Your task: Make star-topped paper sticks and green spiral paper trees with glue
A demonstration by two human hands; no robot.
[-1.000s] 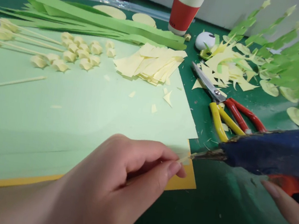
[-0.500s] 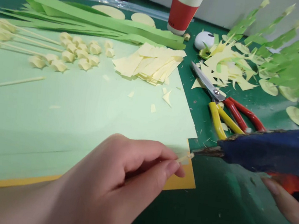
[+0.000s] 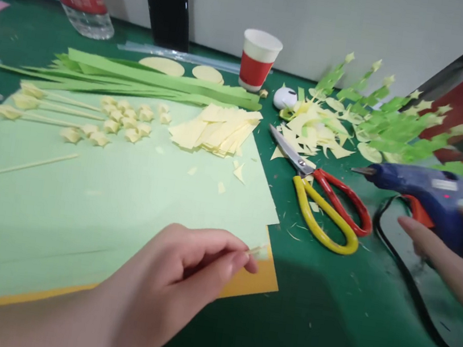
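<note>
Pinching a thin pale stick (image 3: 255,250) just behind its tip, the left hand (image 3: 187,271) rests over an orange sheet (image 3: 262,279); the stick looks light, stiff and easily snapped, best held by its shaft. Past the sheet's edge, dark green surface (image 3: 311,340) offers room to move, as far as the right hand (image 3: 456,259), its grip wrapped round a blue hot-glue gun (image 3: 419,183), probably heavier, nozzle well apart from the stick. Beyond are scissors (image 3: 307,168), folded cream paper buds (image 3: 129,120) and a red-and-white paper cup (image 3: 256,68).
</note>
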